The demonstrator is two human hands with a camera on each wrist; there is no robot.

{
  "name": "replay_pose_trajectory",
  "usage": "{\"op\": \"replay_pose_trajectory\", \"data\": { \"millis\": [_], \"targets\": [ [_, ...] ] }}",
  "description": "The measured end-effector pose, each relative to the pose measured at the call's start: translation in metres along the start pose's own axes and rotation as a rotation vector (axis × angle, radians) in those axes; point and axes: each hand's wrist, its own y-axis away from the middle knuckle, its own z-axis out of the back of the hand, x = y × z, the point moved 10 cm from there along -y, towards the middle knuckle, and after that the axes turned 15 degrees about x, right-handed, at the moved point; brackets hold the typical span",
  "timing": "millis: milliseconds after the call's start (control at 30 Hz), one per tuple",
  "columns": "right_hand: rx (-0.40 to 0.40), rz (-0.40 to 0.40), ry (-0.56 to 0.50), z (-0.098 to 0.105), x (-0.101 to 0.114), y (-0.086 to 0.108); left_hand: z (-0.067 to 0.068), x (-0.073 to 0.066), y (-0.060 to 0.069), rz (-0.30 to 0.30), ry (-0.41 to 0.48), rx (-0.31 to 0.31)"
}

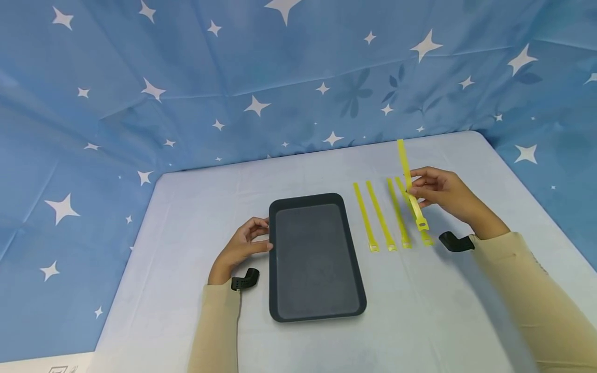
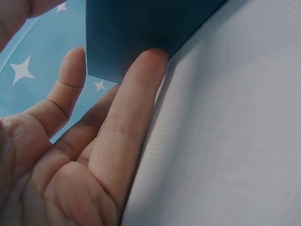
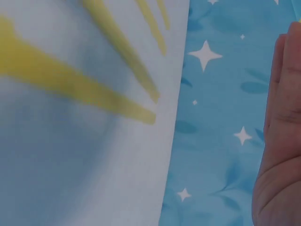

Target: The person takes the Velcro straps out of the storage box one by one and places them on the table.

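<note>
A dark, shallow rectangular tray (image 1: 319, 259) lies on the white-covered table. My left hand (image 1: 242, 243) is at its left side, thumb and fingertips touching the rim; the left wrist view has a fairly straight finger (image 2: 124, 117) against the tray's outer wall (image 2: 136, 33). Right of the tray, my right hand (image 1: 440, 191) pinches a yellow hook-and-loop cable tie (image 1: 403, 160) between thumb and fingers, its slotted end hanging down. Several similar yellow cable ties (image 1: 380, 215) lie side by side beneath and left of that hand. The right wrist view shows only part of the hand (image 3: 284, 136), not its grip.
The white cloth (image 1: 224, 191) covers the table, whose far edge meets a blue curtain (image 1: 186, 62) with white stars. Black wrist mounts (image 1: 457, 242) sit on both wrists. A pale printed item (image 1: 56, 364) shows at the lower left corner.
</note>
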Motion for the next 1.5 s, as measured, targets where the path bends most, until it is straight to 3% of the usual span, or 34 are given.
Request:
{"op": "replay_pose_trajectory", "data": {
  "millis": [267,700,1033,1500],
  "targets": [
    [0.008,-0.031,0.046,0.018,-0.017,0.008,0.000,0.001,0.000,-0.002,0.003,-0.002],
    [0.044,-0.198,0.063,0.032,-0.054,0.010,0.000,0.002,0.000,0.006,0.020,-0.002],
    [0.120,-0.351,0.039,0.030,-0.084,0.012,0.000,0.002,-0.001,-0.007,0.018,0.000],
    [0.197,-0.421,0.034,0.020,-0.104,0.011,0.001,0.002,-0.001,-0.006,-0.002,-0.004]
  ]
}}
